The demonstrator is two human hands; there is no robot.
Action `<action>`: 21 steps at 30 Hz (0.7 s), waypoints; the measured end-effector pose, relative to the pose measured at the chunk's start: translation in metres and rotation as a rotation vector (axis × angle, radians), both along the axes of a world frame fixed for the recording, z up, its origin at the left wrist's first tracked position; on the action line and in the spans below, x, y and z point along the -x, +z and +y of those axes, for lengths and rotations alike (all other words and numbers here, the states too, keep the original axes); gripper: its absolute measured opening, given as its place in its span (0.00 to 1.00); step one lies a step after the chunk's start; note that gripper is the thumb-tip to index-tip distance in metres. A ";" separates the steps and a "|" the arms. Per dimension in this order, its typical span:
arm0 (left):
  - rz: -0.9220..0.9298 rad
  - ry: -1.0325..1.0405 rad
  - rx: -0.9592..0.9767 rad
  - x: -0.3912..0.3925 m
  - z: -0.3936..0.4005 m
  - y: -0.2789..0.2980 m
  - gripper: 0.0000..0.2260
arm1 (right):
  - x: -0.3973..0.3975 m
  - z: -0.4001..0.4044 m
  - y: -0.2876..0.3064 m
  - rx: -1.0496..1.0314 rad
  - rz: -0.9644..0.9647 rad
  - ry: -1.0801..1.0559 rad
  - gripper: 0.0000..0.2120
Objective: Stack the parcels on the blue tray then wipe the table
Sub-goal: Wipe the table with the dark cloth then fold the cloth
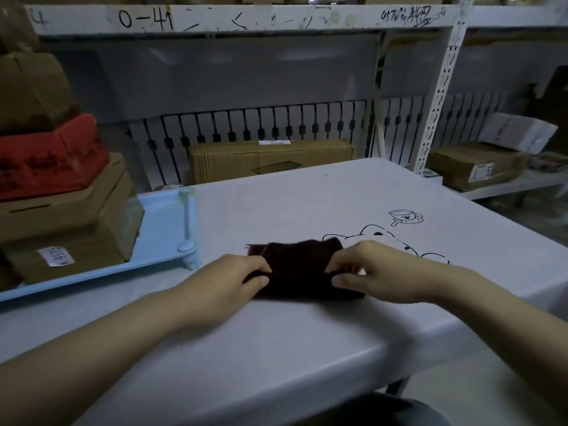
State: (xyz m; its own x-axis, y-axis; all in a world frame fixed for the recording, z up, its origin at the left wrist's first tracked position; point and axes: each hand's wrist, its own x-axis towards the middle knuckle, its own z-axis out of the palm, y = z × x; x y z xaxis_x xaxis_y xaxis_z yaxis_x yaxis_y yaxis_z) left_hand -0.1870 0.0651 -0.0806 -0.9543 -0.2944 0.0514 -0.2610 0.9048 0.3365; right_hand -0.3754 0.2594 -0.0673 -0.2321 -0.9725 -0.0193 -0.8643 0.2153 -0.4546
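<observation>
A dark brown cloth (299, 269), folded over, lies in the middle of the grey table (276, 348). My left hand (227, 278) pinches its left edge between thumb and fingers. My right hand (375, 272) pinches its right edge the same way. At the left, the light blue tray (159, 229) carries a stack of parcels: a brown carton with a white label (67, 253) at the bottom, a flat brown box (55, 210) on it, a red parcel (46, 158) above that, and a brown parcel (30, 90) on top.
A black cartoon bear and cup drawing (399, 232) marks the table beyond my right hand. Behind the table stands a white metal shelf rack (439, 96) with cardboard boxes (267, 159) on its low shelf. The table's near edge falls off at the lower right.
</observation>
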 end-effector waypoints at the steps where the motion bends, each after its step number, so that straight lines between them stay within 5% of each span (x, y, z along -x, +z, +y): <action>1: -0.029 -0.025 -0.079 -0.001 0.000 0.009 0.06 | -0.001 0.004 0.006 -0.020 -0.110 0.001 0.05; 4: 0.025 0.016 -0.079 0.017 -0.004 0.031 0.07 | 0.012 -0.003 0.016 0.118 -0.285 -0.095 0.07; 8: 0.172 0.214 0.007 0.041 -0.011 0.030 0.19 | 0.035 -0.026 0.000 0.170 0.230 -0.328 0.21; 14: 0.207 0.227 -0.012 0.015 -0.005 0.008 0.13 | 0.018 -0.037 -0.042 0.037 0.434 0.189 0.33; 21: 0.241 0.325 -0.184 -0.033 -0.012 -0.003 0.10 | -0.036 -0.064 -0.070 -0.003 0.297 0.089 0.26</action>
State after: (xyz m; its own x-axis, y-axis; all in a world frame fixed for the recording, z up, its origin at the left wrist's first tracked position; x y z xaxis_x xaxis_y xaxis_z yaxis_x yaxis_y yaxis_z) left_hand -0.1539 0.0532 -0.0831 -0.7776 -0.6026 0.1797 -0.4166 0.7078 0.5705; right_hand -0.3391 0.1953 -0.1375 -0.1421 -0.9893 0.0340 -0.9747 0.1338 -0.1789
